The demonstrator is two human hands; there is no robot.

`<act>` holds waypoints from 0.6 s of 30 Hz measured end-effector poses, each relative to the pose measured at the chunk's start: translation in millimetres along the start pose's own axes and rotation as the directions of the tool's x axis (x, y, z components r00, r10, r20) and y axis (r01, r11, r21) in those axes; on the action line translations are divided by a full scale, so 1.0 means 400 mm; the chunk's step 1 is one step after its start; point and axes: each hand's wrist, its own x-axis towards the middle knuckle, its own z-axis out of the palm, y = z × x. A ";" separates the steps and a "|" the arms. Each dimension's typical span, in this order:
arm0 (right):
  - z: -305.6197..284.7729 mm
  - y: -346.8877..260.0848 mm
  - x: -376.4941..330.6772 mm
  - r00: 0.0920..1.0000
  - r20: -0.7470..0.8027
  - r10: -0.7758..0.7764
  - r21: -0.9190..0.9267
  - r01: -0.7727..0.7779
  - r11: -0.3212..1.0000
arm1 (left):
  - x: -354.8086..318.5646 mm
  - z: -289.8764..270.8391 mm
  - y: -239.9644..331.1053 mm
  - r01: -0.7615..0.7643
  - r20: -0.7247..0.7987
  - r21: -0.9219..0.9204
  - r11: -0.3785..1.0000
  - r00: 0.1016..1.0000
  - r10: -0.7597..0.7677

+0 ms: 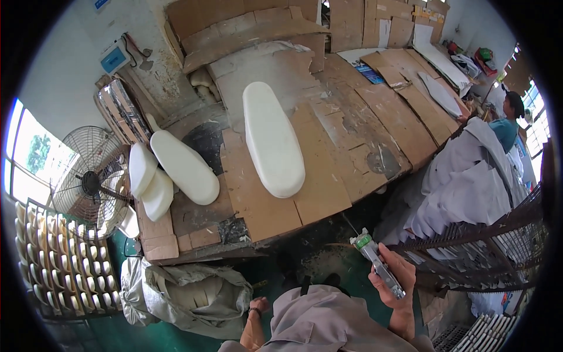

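My right hand [396, 273] is wrapped round a silver hand tool [380, 264] with a green collar and a thin pointed tip. It holds the tool off the table's front edge, tip up and to the left. Low beside my body hangs my left hand [259, 304], its fingers curled and nothing visible in them. A long cream foam seat pad [274, 141] lies on the cardboard-covered table [322, 199], narrow end away from me. To its left another long pad [185, 167] lies beside two more pads [142, 170] [157, 196].
A black fan [91, 182] stands left, above a rack of pale foam pieces [64, 264]. A grey sack [193, 299] sits below the table's left front. At right are pale draped sheets [469, 176] and a dark metal rack [469, 258]. Another person [508, 126] works farther back.
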 end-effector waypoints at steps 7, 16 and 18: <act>-0.061 0.028 -0.079 0.999 -0.020 0.047 -0.026 -0.048 0.999 | 0.085 0.020 0.230 0.346 0.037 -0.555 0.756 0.918 -0.394; -0.115 0.032 -0.139 0.992 -0.024 0.123 0.012 -0.123 0.992 | 0.046 0.069 0.179 0.444 0.146 -0.527 0.725 0.888 -0.437; -0.134 0.040 -0.155 0.994 0.011 0.106 -0.040 -0.106 0.994 | 0.038 0.105 0.184 0.489 0.080 -0.374 0.788 0.864 -0.498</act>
